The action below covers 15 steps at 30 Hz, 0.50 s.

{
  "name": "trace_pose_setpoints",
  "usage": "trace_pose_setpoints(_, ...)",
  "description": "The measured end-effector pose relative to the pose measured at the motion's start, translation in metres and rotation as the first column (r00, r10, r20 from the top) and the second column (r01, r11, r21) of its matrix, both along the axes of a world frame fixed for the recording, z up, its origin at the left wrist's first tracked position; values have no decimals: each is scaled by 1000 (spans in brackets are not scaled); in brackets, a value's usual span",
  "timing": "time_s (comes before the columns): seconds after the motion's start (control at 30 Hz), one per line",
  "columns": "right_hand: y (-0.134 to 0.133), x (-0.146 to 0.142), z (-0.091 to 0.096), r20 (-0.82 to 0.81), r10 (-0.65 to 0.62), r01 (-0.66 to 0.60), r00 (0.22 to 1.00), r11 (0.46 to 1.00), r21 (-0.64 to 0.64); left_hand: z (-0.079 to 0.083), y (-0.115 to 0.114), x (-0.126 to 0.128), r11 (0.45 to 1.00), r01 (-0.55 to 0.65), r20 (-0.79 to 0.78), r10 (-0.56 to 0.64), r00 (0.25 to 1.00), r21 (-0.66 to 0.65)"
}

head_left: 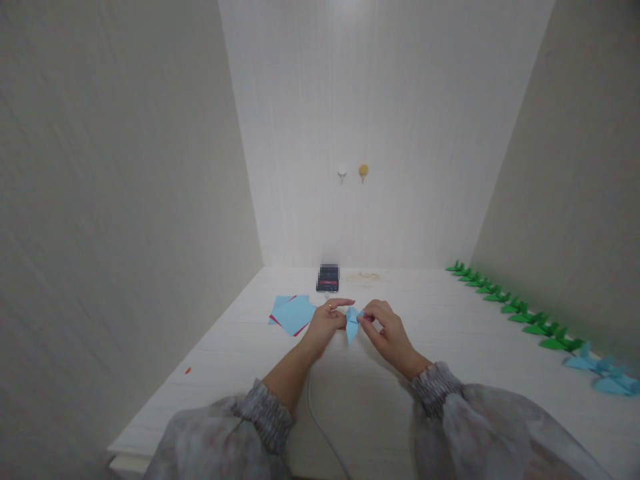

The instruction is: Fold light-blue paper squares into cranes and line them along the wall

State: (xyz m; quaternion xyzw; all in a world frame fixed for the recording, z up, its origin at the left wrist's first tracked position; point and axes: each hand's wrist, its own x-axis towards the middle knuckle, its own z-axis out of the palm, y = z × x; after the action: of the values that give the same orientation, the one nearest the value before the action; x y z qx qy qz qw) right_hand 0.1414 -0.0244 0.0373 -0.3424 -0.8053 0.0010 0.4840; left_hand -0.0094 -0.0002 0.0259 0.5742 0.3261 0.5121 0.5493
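A small light-blue folded paper crane (352, 325) is held between my two hands above the middle of the table. My left hand (327, 325) pinches its left side, with the index finger stretched out above it and a ring on one finger. On the other side, the fingertips of my right hand (387, 328) are closed on a pointed end of the paper. Just left of my left hand lie several blue paper squares (295, 313), with red edges showing between them.
A phone (328, 279) leans near the back wall, and a white cable (323, 430) runs toward me. Green paper cranes (517, 313) line the right wall, with blue cranes (615, 381) at the near end. A small orange bit (188, 371) lies left. Two hooks (363, 171) are on the wall.
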Motion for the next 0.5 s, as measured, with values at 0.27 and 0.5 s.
trace_pose_setpoints(0.27,-1,-2,2,28,64,-64,998,998,-5,1,3,2,998,-32,2,32,999,-56)
trace_pose_setpoints(0.5,-1,0,2,-3,-16,16,1000,1000,-5,-1,5,0,994,-64,5,65,998,-91)
